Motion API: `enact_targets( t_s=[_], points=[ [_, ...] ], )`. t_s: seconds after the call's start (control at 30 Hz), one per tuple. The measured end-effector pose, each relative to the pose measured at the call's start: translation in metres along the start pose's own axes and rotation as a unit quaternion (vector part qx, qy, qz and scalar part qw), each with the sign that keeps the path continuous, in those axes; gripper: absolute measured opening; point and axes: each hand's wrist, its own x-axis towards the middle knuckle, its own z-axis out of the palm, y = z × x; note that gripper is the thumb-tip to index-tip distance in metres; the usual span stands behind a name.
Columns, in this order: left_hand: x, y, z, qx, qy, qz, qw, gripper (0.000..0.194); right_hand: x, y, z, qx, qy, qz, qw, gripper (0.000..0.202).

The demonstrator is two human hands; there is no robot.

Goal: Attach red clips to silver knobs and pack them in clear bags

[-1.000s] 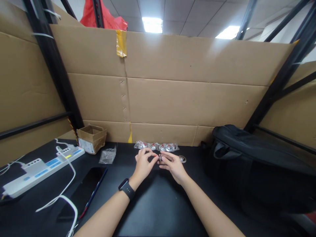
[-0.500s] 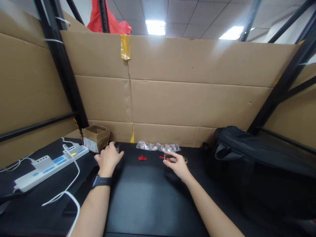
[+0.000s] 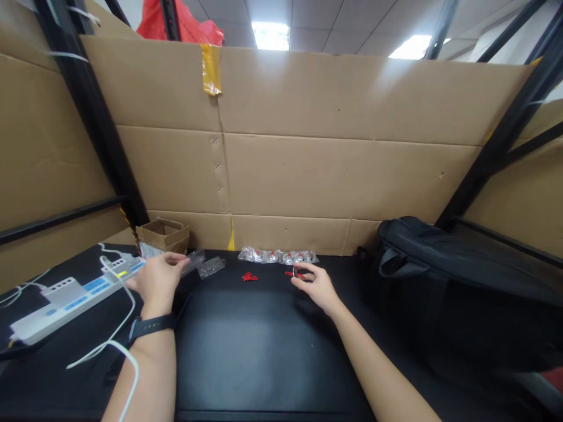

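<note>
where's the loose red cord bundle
In the head view, the red cord bundle lies on the black table between the left hand and the right hand, nearer the camera than the plastic packets.

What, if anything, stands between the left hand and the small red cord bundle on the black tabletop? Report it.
One crumpled clear plastic wrapper lies between the left hand and the small red cord bundle; another appears pinched in that hand.

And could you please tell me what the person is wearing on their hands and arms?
The left hand is ungloved, with a dark-banded wristwatch on its wrist. The right hand is bare too, no watch. No sleeves show.
</note>
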Motion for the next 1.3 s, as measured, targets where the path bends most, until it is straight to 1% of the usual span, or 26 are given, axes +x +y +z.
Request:
enact_targets(
  t_s=[0.07,0.1,0.13,0.2,0.27,0.3,0.37,0.4,0.47,0.5,0.57,0.63,0.67,0.7,0.73,0.77,0.83,0.9,0.97,1.03,1.13,1.23,1.3],
  points=[
    [-0.003,0.008,-0.002,0.005,0.065,-0.002,0.998,0.028,0.001,0.001,-0.002,0.002,0.003,-0.004,1.000,0.047],
    [-0.004,0.011,-0.001,-0.018,0.088,0.010,0.996,0.028,0.001,0.002,-0.002,0.002,0.004,-0.006,1.000,0.047],
    [-0.004,0.014,0.001,-0.066,0.096,0.031,0.993,0.028,0.002,0.003,-0.003,0.001,0.006,-0.008,1.000,0.047],
    [-0.005,0.021,0.008,-0.193,0.082,0.075,0.975,0.026,0.003,0.005,-0.005,-0.008,0.014,-0.009,1.000,0.047],
    [-0.009,0.030,0.017,-0.287,0.033,0.108,0.951,0.026,0.005,0.006,-0.008,-0.015,0.024,-0.013,1.000,0.046],
    [-0.013,0.036,0.021,-0.310,0.001,0.122,0.943,0.026,0.005,0.006,-0.010,-0.016,0.027,-0.017,0.999,0.047],
    [-0.026,0.052,0.030,-0.314,-0.070,0.165,0.932,0.024,0.007,0.005,-0.014,-0.015,0.034,-0.028,0.999,0.047],
    [-0.036,0.061,0.035,-0.304,-0.112,0.203,0.924,0.022,0.007,0.005,-0.017,-0.015,0.038,-0.034,0.999,0.046],
    [-0.059,0.080,0.046,-0.251,-0.208,0.307,0.894,0.018,0.008,0.004,-0.024,-0.021,0.051,-0.046,0.997,0.046],
    [-0.072,0.088,0.051,-0.199,-0.261,0.362,0.872,0.017,0.008,0.004,-0.028,-0.027,0.060,-0.051,0.997,0.046],
    [-0.096,0.100,0.060,-0.129,-0.341,0.440,0.821,0.015,0.009,0.006,-0.035,-0.039,0.080,-0.056,0.994,0.047],
    [-0.114,0.106,0.066,-0.094,-0.396,0.488,0.772,0.014,0.010,0.008,-0.042,-0.054,0.097,-0.050,0.993,0.048],
    [-0.120,0.108,0.067,-0.088,-0.414,0.503,0.753,0.013,0.010,0.010,-0.044,-0.062,0.102,-0.044,0.992,0.049],
    [-0.125,0.109,0.068,-0.087,-0.426,0.513,0.740,0.013,0.011,0.011,-0.046,-0.069,0.105,-0.040,0.991,0.048],
    [-0.128,0.110,0.069,-0.088,-0.432,0.516,0.734,0.016,0.011,0.013,-0.046,-0.076,0.104,-0.038,0.991,0.047],
    [-0.130,0.111,0.070,-0.090,-0.431,0.513,0.737,0.020,0.011,0.014,-0.047,-0.084,0.102,-0.040,0.991,0.045],
    [-0.133,0.112,0.074,-0.087,-0.413,0.497,0.758,0.027,0.012,0.015,-0.045,-0.098,0.089,-0.051,0.990,0.043],
    [-0.136,0.112,0.080,-0.067,-0.380,0.485,0.785,0.032,0.011,0.014,-0.043,-0.113,0.073,-0.069,0.989,0.044],
    [-0.140,0.111,0.087,-0.039,-0.349,0.490,0.797,0.034,0.009,0.013,-0.042,-0.128,0.062,-0.083,0.986,0.044],
    [-0.143,0.110,0.092,-0.022,-0.330,0.501,0.800,0.036,0.008,0.011,-0.041,-0.144,0.058,-0.097,0.983,0.044],
    [-0.144,0.107,0.095,-0.023,-0.317,0.510,0.799,0.044,0.006,0.007,-0.042,-0.169,0.049,-0.115,0.978,0.041],
    [-0.140,0.105,0.094,-0.026,-0.317,0.509,0.800,0.051,0.005,0.005,-0.043,-0.192,0.035,-0.127,0.972,0.039],
    [-0.137,0.105,0.092,-0.029,-0.328,0.503,0.799,0.051,0.004,0.004,-0.044,-0.209,0.029,-0.130,0.969,0.040]
  ],
)
